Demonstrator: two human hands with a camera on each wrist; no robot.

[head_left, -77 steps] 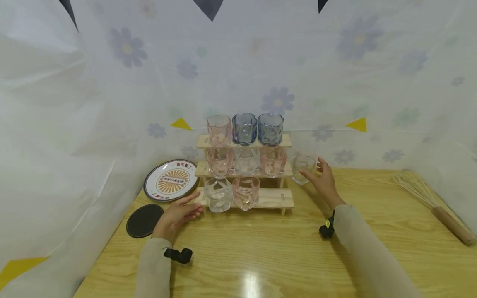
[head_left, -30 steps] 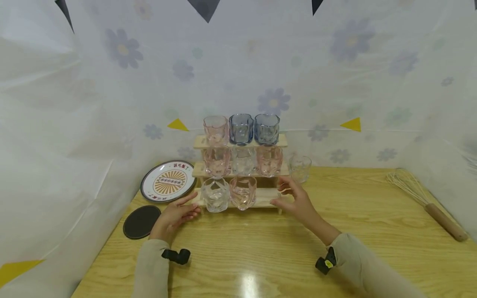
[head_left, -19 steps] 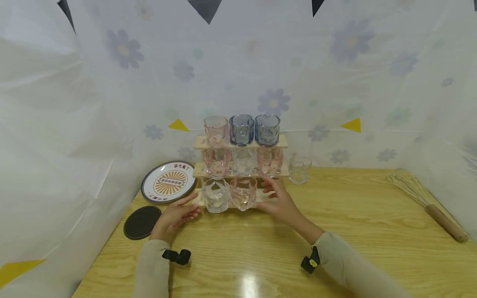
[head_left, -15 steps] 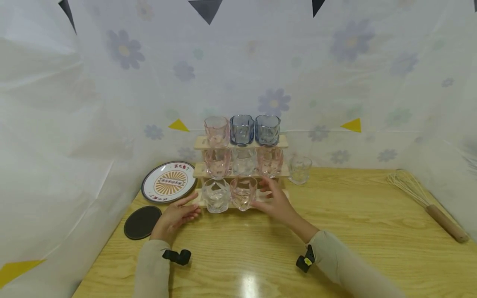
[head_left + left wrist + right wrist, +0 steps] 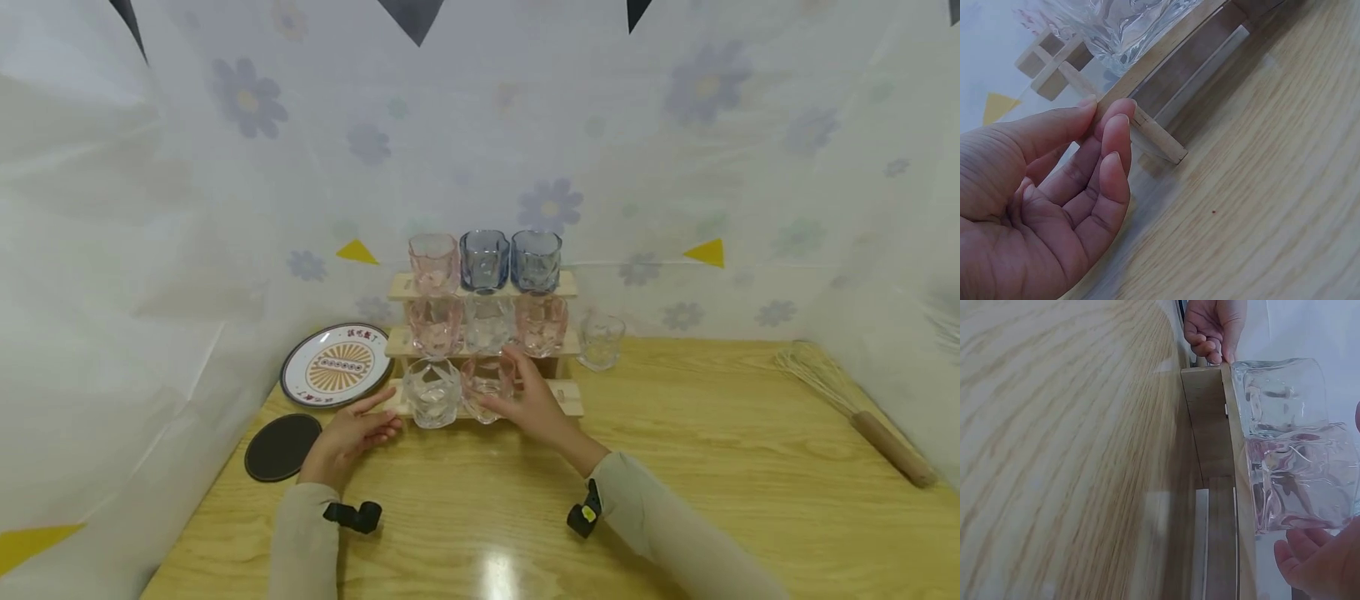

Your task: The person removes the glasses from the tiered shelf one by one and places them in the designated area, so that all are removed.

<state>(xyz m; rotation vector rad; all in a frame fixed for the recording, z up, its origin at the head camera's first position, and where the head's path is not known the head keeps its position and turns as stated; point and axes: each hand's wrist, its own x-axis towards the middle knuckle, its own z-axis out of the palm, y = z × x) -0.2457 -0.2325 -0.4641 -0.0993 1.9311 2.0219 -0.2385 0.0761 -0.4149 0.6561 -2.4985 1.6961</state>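
A three-step wooden rack [image 5: 570, 406] carries several glasses. My left hand [image 5: 352, 437] pinches the left end of its lowest step between thumb and fingers, as the left wrist view shows close up. On that step stand a clear glass [image 5: 432, 396] and, right of it, a pink glass [image 5: 483, 375]. My right hand [image 5: 534, 407] grips the pink glass from the right, thumb across its front and forefinger near the rim behind. In the right wrist view, fingertips of the right hand [image 5: 1325, 562] meet the side of the pink glass [image 5: 1300, 481], which rests on the step.
Another clear glass [image 5: 602, 342] stands on the table right of the rack. Blue glasses [image 5: 484, 258] are on the top step. A patterned plate [image 5: 300, 367] and a black round coaster [image 5: 281, 448] lie left; a whisk [image 5: 888, 446] lies far right.
My right hand has let go of the clear glass right of the rack and moved left, along the lowest step, to the pink glass. The left hand stays at the rack's end.
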